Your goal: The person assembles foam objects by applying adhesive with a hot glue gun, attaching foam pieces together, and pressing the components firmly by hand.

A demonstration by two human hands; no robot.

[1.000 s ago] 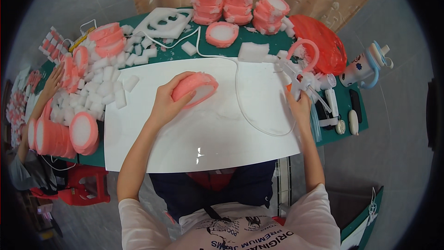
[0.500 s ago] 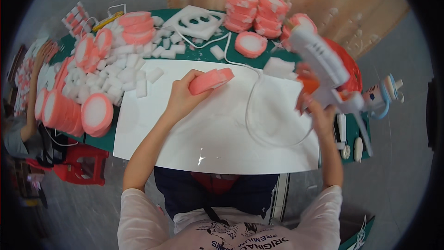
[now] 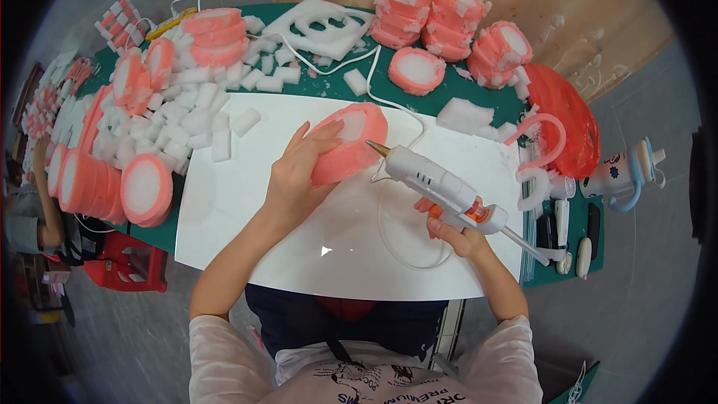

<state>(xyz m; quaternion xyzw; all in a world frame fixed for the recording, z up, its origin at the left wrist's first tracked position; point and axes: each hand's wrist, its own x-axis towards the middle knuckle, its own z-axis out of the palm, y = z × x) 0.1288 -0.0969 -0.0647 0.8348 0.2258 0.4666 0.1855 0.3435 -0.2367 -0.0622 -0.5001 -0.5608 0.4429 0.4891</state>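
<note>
A round foam piece (image 3: 348, 161) with a pink rim and a white centre is held tilted above the white board. My left hand (image 3: 299, 168) is closed on it, the fingers lying over its white face. My right hand (image 3: 452, 232) grips a white hot glue gun (image 3: 430, 176) by its handle, with a glue stick (image 3: 525, 245) sticking out of the back. The gun's metal nozzle points at the pink rim, at or very close to it. A white cord loops over the board below the gun.
White foam cubes (image 3: 176, 123) and pink-and-white foam rounds (image 3: 93, 187) cover the left side. More rounds stand stacked (image 3: 400, 11) at the back. A red plastic bag (image 3: 565, 116), a cup (image 3: 621, 172) and small tools (image 3: 562, 221) lie right. Another person's arm (image 3: 46, 187) is far left.
My right hand has brought the glue gun left and down from the right side to the foam round. My left hand has turned the round so its white face shows.
</note>
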